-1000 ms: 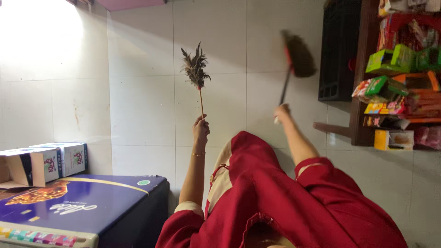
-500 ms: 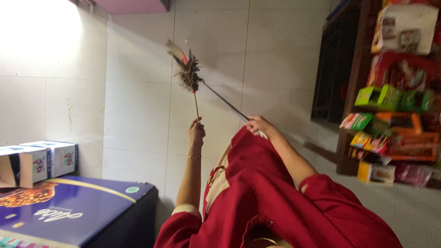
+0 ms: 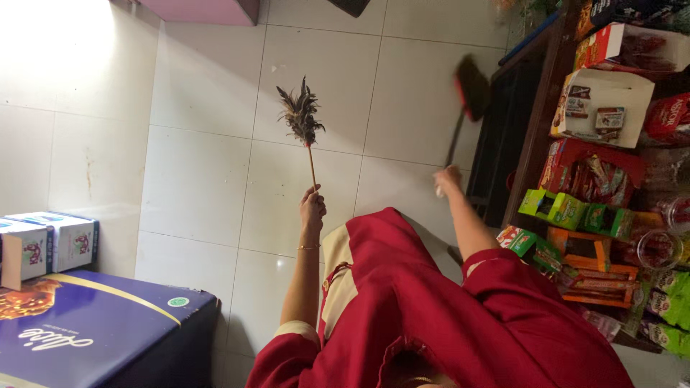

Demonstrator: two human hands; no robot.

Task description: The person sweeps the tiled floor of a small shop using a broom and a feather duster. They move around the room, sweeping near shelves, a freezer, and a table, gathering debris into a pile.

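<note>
Two small white and blue cardboard boxes [image 3: 47, 243] stand at the far left, side by side, and they touch the top of a big dark blue chest [image 3: 93, 334] with a yellow curved stripe, which fills the near left corner. Behind them is the floor of large white tiles [image 3: 208, 179], bright from light at the upper left.

More to the right, the left hand [image 3: 313, 208] is closed around the thin wooden stick of a feather duster with dark brown feathers [image 3: 300, 118]. The stick stands almost upright over the tiles and the feathers are at the far end, away from the hand. A thin gold bangle [image 3: 309, 247] sits on the left wrist. Both arms come out of a dark red garment with a cream trim [image 3: 431, 316], which covers the near middle of the view.

Further right, the right hand [image 3: 447, 179] is closed on the handle of a small brush with a red collar and dark bristles [image 3: 471, 93]. This brush is blurred, so its details are not clear. Its head is far from the hand, just beside a dark crate [image 3: 503, 151] that is next to the shelf. The two tools are well apart from each other.

At the right edge, a brown wooden shelf [image 3: 535, 136] holds many packets: white and red cartons [image 3: 600, 100] above, small green boxes [image 3: 560, 208] lower, and orange packets [image 3: 593, 276] nearer.
</note>
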